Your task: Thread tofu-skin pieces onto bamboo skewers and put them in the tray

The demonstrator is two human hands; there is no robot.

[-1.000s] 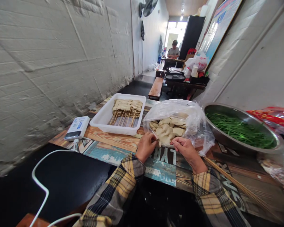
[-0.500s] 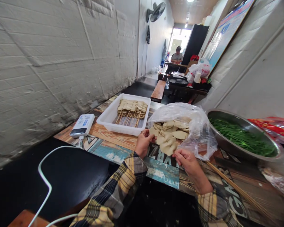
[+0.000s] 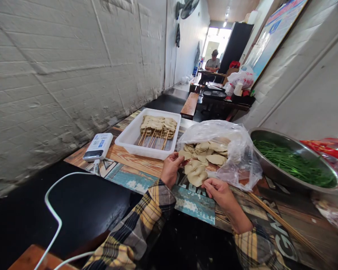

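My left hand (image 3: 170, 170) is closed in a pinch at the edge of a thin, pale beige slice (image 3: 185, 154). My right hand (image 3: 219, 192) pinches the lower right end of a wavy row of slices (image 3: 195, 173), bunched like those on the sticks in the tray; any stick inside it is hidden. Just beyond both hands, a clear plastic bag (image 3: 242, 161) lies open with loose flat slices (image 3: 208, 150) spilling from its mouth. To the left, a white plastic tray (image 3: 128, 140) holds stacked skewers of slices (image 3: 159, 125), their bare sticks pointing toward me.
Thin wooden sticks (image 3: 287, 223) lie on the patterned table (image 3: 138, 178) at right. A metal bowl of green stalks (image 3: 293, 161) stands behind them. At left is a white power bank (image 3: 98, 146) with a cable (image 3: 52, 206). Another person (image 3: 213, 62) sits far back.
My right hand has come slightly left, toward my left hand, with the wavy row of slices. My left hand stays almost in place. The view has tilted down a little.
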